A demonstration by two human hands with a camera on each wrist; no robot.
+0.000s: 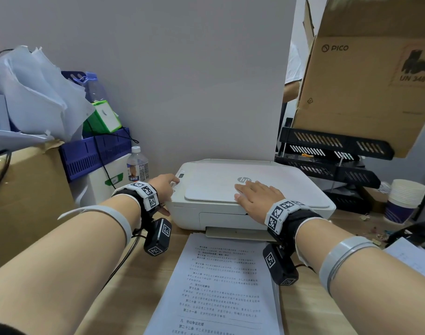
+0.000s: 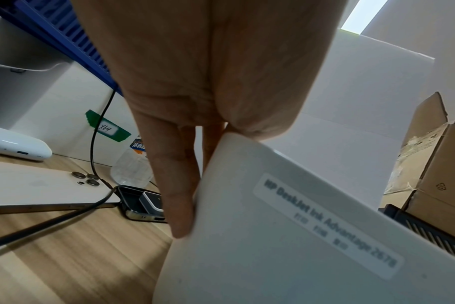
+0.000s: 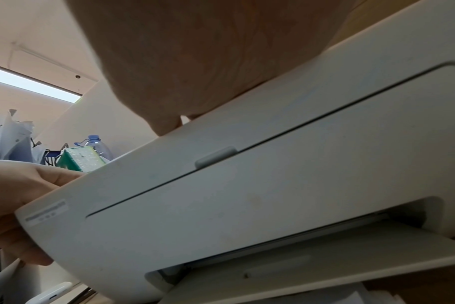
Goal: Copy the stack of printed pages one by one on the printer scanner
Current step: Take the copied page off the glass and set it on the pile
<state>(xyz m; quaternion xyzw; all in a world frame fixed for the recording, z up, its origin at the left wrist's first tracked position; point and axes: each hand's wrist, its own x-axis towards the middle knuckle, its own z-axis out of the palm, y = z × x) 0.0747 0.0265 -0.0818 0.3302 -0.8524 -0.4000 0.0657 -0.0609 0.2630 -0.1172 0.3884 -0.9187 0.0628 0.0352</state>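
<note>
At the far left, crumpled white sheets (image 1: 35, 93) are being held in a cardboard box (image 1: 25, 189). Beside it, a blue plastic basket (image 1: 95, 153) is being filled by a green-and-white carton (image 1: 105, 117) and an empty clear bottle with a blue cap (image 1: 94, 85). A small water bottle (image 1: 137, 165) is standing on the table (image 1: 139, 269) between the basket and the printer.

The left hand (image 1: 163, 189) is being laid against the left front corner of the HP DeskJet printer (image 1: 242, 204); in the left wrist view its fingers (image 2: 174, 185) are seen nearly straight, running down the printer's side, with the thumb on the corner's top edge. Whether a button is being pressed cannot be told. The scanner lid (image 1: 216, 184) is lying closed, and the right hand (image 1: 257, 197) is being rested flat on it, fingers straight and slightly spread, just beside the HP logo (image 1: 244, 180). Nothing is being gripped by either hand.

The stack of printed pages (image 1: 221, 286) is lying on the table directly in front of the printer's output tray (image 3: 325, 261), between the two forearms.

To the right, black stacked letter trays (image 1: 334, 153) are being topped by a large PICO cardboard box (image 1: 366, 76), and a stack of paper cups (image 1: 404, 199) is standing beside them.
</note>
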